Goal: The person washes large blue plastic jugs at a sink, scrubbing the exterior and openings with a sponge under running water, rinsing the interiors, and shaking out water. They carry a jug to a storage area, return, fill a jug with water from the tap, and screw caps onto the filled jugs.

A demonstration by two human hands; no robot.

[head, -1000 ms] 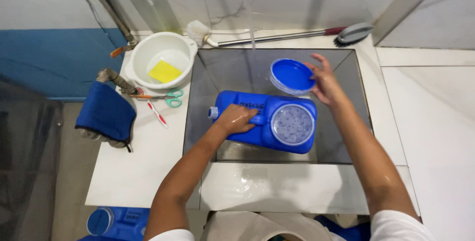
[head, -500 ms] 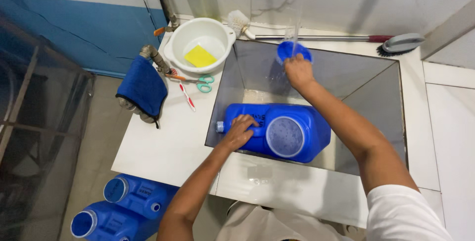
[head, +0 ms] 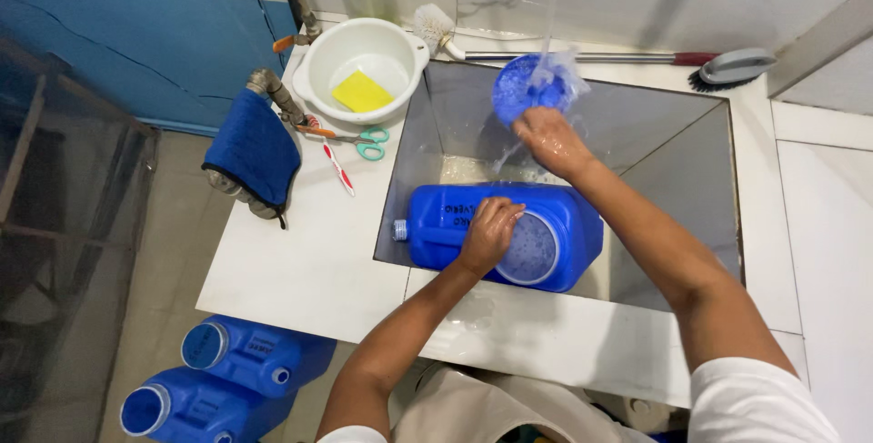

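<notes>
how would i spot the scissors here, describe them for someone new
Start at the white round plastic basin on the white counter, left of the steel sink. Just below its rim lie the green-handled scissors, beside a thin red-and-white toothbrush; only they have green loops.

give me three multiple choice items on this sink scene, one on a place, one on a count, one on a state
1. Where does the yellow sponge lie?
A. in the white basin
B. in the sink
C. on the floor

2. How many blue jugs stand on the floor beside the counter?
A. none
B. two
C. four

3. What is the state of the blue lid in the right hand?
A. dry on the counter
B. screwed onto the jug
C. held under running water

Answers:
1 A, the sponge sits on the basin's bottom.
2 B, two jugs show at lower left.
3 C, water splashes over the lid while the left hand rests on the blue jug lying in the sink.
</notes>
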